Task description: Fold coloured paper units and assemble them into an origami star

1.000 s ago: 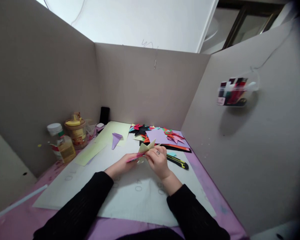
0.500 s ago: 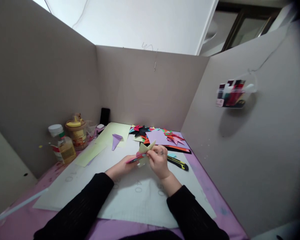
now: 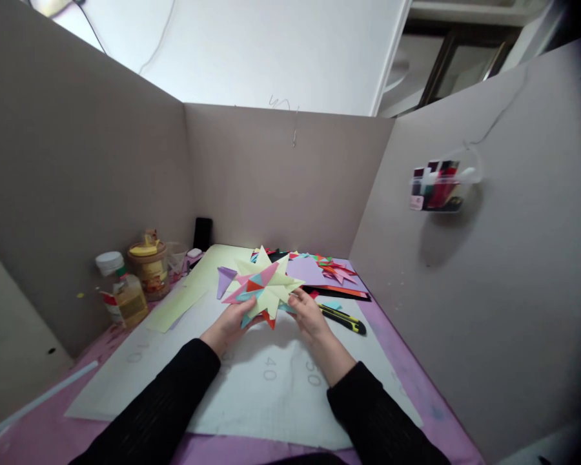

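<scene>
A folded paper star [image 3: 271, 290] in pale yellow, pink, light blue and orange-red is held up above the white mat, its broad face towards me. My left hand [image 3: 233, 323] grips its lower left points, with some fingers hidden behind the paper. At the right edge, my right hand [image 3: 310, 313] pinches another part of the star between thumb and fingers. Just beyond the star's left side lies a folded purple paper piece [image 3: 225, 281]. To the right of my right hand rests a black and yellow box cutter [image 3: 343, 319], beside a light blue paper scrap [image 3: 332, 305].
Purple paper sheets [image 3: 304, 270] and several folded stars [image 3: 339, 272] lie at the back. Pale yellow paper [image 3: 186, 297] covers the left part of the white mat [image 3: 252, 413]. A bottle [image 3: 132, 300], a tub [image 3: 149, 274] and a black phone [image 3: 203, 234] stand at the left. Grey panels [image 3: 290, 187] enclose the table.
The paper star has turned from nearly edge-on to face me, showing its many points. My right hand has lowered from its top to its right edge.
</scene>
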`<state>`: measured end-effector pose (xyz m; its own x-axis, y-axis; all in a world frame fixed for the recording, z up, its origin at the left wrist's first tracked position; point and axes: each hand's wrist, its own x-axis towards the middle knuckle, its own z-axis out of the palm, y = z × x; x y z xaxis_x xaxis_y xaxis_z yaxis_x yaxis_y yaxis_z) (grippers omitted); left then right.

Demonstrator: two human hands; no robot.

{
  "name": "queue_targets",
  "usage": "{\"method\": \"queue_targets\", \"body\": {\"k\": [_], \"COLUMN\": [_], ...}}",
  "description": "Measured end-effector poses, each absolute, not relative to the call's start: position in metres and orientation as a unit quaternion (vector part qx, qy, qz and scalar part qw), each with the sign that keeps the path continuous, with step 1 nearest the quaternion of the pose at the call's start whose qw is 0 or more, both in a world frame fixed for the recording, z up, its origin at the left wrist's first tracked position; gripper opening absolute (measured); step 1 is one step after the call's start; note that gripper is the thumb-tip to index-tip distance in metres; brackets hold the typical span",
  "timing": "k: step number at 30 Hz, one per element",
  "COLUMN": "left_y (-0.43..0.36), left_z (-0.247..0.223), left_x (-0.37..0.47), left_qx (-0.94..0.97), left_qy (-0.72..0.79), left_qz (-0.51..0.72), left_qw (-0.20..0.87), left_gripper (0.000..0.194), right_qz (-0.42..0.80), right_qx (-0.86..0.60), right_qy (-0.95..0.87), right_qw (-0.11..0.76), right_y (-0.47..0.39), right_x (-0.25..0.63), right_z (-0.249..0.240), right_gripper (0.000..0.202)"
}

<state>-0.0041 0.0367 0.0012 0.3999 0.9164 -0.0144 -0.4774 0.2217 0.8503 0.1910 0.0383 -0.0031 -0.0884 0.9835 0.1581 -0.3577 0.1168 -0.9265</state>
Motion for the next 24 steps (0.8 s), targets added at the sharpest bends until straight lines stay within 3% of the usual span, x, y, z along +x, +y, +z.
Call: {"method": "queue_targets", "body": {"k": [4, 7, 12, 18, 24], "left_y": [0.035, 0.036, 0.042, 0.041, 0.038], "left_z": [-0.002, 0.001, 0.015, 0.014, 0.008], "left_x": [-0.003, -0.009, -0.028, -0.021, -0.008], "left_qx": [0.422, 0.449, 0.471, 0.584, 0.592], "left_qy": [0.270, 0.245, 0.145, 0.233, 0.300], "left_qz": [0.439, 0.424, 0.421, 0.348, 0.381], "left_qw": [0.746, 0.747, 0.762, 0.696, 0.643], "left_gripper": [0.032, 0.034, 0.054, 0.034, 0.042], "right_qz": [0.647, 0.655, 0.626, 0.574, 0.520], "right_qx": [-0.322, -0.328, -0.356, -0.341, -0.355], "right_qy": [-0.427, -0.419, -0.456, -0.566, -0.602], "right_qw": [0.543, 0.536, 0.523, 0.484, 0.492], "right_y": [0.033, 0.034, 0.038, 0.036, 0.041], "right_x": [0.184, 0.186, 0.204, 0.214, 0.209], "right_z": [-0.005, -0.005, 0.005, 0.012, 0.005], "right_gripper": [0.041, 0.041, 0.039, 0.042, 0.044]}}
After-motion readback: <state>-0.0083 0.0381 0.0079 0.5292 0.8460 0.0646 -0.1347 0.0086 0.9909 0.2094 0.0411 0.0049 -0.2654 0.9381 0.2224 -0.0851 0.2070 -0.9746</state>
